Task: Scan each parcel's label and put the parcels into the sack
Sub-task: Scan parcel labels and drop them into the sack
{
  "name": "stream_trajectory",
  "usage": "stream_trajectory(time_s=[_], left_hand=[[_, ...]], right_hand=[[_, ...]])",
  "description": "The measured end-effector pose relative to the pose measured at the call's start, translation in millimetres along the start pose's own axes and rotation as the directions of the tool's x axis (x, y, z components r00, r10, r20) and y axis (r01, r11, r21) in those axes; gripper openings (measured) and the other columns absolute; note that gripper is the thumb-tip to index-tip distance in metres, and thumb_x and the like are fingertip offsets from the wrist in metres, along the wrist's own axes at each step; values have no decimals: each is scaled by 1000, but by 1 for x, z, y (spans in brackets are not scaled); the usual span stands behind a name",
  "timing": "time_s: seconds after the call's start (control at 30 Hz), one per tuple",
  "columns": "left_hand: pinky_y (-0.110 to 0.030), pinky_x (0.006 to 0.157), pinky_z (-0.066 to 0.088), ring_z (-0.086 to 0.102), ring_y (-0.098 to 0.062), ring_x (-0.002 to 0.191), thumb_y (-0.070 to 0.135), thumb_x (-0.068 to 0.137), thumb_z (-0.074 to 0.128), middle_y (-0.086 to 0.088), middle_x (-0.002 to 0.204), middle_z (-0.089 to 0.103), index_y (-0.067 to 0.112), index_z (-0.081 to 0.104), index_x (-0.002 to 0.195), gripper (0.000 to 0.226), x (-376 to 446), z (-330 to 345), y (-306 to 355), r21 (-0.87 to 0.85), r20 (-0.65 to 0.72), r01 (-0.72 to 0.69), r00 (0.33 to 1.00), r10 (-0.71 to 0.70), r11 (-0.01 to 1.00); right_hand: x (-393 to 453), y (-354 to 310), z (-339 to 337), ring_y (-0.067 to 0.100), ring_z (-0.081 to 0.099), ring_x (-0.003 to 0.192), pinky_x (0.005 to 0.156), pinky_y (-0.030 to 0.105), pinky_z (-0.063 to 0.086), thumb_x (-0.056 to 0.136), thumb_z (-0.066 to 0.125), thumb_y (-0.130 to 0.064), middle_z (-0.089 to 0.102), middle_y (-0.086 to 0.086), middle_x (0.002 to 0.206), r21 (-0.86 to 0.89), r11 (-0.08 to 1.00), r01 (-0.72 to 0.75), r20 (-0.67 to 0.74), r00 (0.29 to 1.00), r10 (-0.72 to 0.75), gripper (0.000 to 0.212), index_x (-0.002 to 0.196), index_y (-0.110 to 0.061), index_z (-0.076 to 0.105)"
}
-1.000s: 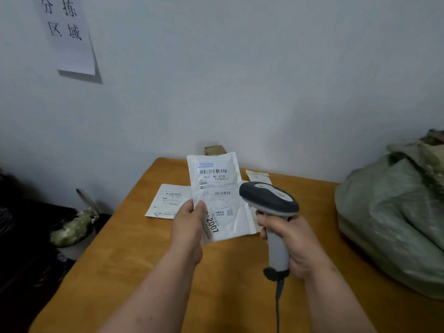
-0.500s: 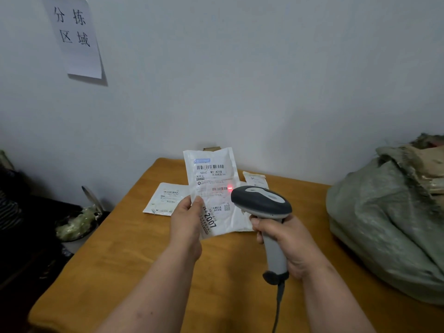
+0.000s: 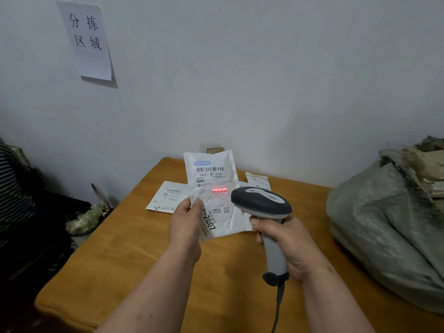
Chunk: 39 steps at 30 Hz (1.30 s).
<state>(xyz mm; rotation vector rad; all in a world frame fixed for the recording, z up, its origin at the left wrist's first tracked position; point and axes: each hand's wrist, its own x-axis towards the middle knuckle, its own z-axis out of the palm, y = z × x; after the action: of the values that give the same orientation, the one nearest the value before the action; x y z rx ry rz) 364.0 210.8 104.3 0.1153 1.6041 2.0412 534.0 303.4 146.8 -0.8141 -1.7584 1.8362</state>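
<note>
The bulging grey-green woven plastic sack (image 3: 389, 227) fills the right edge of the frame, slumped on the right end of the orange-brown wooden table (image 3: 134, 255), its ragged mouth turned up toward the upper right corner. That is the relation the coming move turns on, as I judge it: the sack lies well to the right of both hands, so the right hand is the nearer one, while the parcel being scanned sits in the other hand, left of centre, and would have to cross past the scanner to reach the opening.

At centre frame, the white flat plastic mailer parcel (image 3: 213, 195) is held upright off the table, its long axis running roughly top to bottom with a slight lean, its printed label facing the camera. The left hand (image 3: 186, 222) pinches it at the lower left edge, thumb on the label face and the fingers hidden behind. Just right of it, the right hand (image 3: 281, 239) is wrapped round the pale grip of the grey and dark handheld barcode scanner (image 3: 262, 203), whose head points up-left at the label; a red scan line glows across the middle barcode.

Behind the held parcel, two more white flat mailers lie on the table: one (image 3: 165, 197) to the left, one smaller (image 3: 258, 180) to the right, both apparently unscanned.
</note>
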Motion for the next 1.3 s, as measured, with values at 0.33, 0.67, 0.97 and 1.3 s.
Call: stream_trajectory(time_s=[0.33, 0.67, 0.97, 1.3], left_hand=[[-41, 80, 59, 74, -19, 87, 23, 101, 57, 9, 88, 78, 30, 73, 91, 20, -13, 10, 1, -2, -20, -7, 1000, 7, 1000], [-40, 76, 60, 74, -17, 83, 25, 101, 57, 9, 87, 78, 28, 72, 97, 16, -27, 10, -5, 6, -21, -16, 1000, 16, 1000], [-32, 65, 55, 74, -12, 73, 24, 101, 56, 8, 86, 78, 26, 72, 102, 15, -25, 7, -6, 10, 48, 6, 999, -6, 1000], [-45, 76, 60, 74, -28, 91, 22, 101, 56, -6, 99, 77, 19, 68, 111, 15, -38, 20, -12, 19, 247, 122, 961, -123, 992]], right_hand=[[-7, -4, -11, 17, 60, 68, 79, 41, 49, 85, 76, -11, 64, 9, 71, -24, 1000, 1, 30, 1000, -1, 17, 83, -28, 78], [-15, 0, -20, 21, 59, 70, 79, 45, 48, 85, 77, -9, 65, 11, 75, -11, 1000, 15, 49, 999, -14, 11, 91, -19, 77], [-25, 1, -16, 15, 65, 73, 75, 35, 52, 81, 80, -17, 72, -2, 75, -29, 1000, 3, -74, 997, -5, 16, 89, -30, 76], [-50, 18, -17, 26, 69, 104, 96, 47, 52, 58, 84, -31, 79, -1, 96, 112, 990, -83, -271, 956, 111, 37, 93, -25, 78]])
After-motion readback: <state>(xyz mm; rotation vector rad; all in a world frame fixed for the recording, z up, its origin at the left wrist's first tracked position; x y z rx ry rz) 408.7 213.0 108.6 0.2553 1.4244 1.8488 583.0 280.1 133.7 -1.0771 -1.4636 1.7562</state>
